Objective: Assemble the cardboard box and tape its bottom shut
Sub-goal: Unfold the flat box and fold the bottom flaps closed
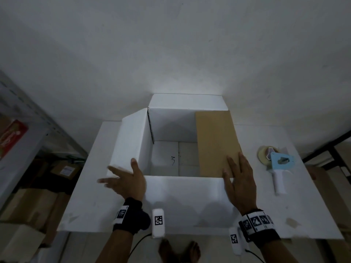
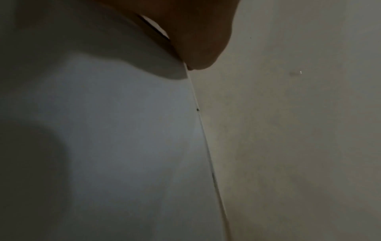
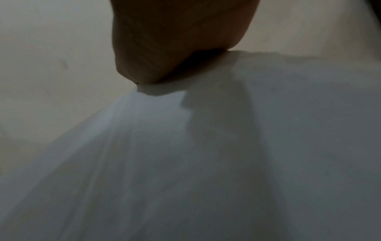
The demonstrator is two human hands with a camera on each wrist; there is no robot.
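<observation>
A white cardboard box (image 1: 167, 130) stands open on the white table (image 1: 87, 211), its flaps spread. Its brown-faced right flap (image 1: 214, 141) leans in over the opening. My right hand (image 1: 237, 175) lies flat with straight fingers on that flap's near corner. My left hand (image 1: 123, 179) has its fingers spread against the white left flap (image 1: 131, 141), thumb up by the flap's edge. Both wrist views are dark and close: white cardboard (image 2: 123, 130) under the left palm, a white flap corner (image 3: 156, 90) under the right palm. A light blue tape dispenser (image 1: 277, 164) lies on the table to the right.
Grey metal shelving (image 1: 20, 118) with cartons stands at the left, brown boxes (image 1: 28, 205) on the floor below it. A bare wall (image 1: 171, 44) rises right behind the table. Bare feet (image 1: 180, 251) show under the table's near edge.
</observation>
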